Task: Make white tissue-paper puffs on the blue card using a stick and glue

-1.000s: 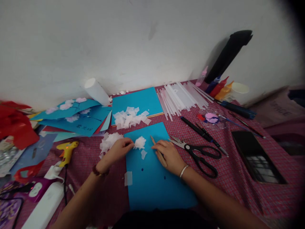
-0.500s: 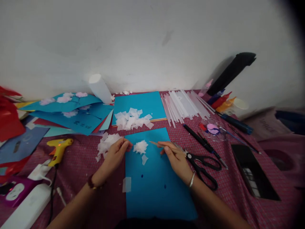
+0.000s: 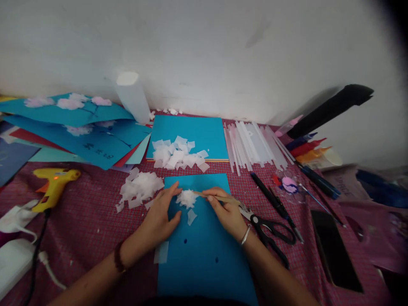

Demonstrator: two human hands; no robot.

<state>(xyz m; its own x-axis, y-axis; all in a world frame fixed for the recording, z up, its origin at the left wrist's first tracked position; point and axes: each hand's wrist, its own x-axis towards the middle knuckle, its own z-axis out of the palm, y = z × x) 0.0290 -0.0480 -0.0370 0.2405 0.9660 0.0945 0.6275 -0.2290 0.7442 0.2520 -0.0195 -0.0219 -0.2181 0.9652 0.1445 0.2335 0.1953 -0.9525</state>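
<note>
The person's left hand (image 3: 161, 216) is spread, its thumb apart from the fingers, just beside a ruffled white cluster of thin paper pieces (image 3: 186, 198). The right hand (image 3: 227, 213) pinches a slender, light-brown wooden stick (image 3: 227, 199), whose tip reaches the cluster's right edge. The cluster lies on the upper part of a rectangular blue paper sheet (image 3: 204, 242) on the table, with one loose, translucent white paper square (image 3: 191, 216) below it. Metal scissors with black handles (image 3: 255, 219) lie beyond the right hand.
</note>
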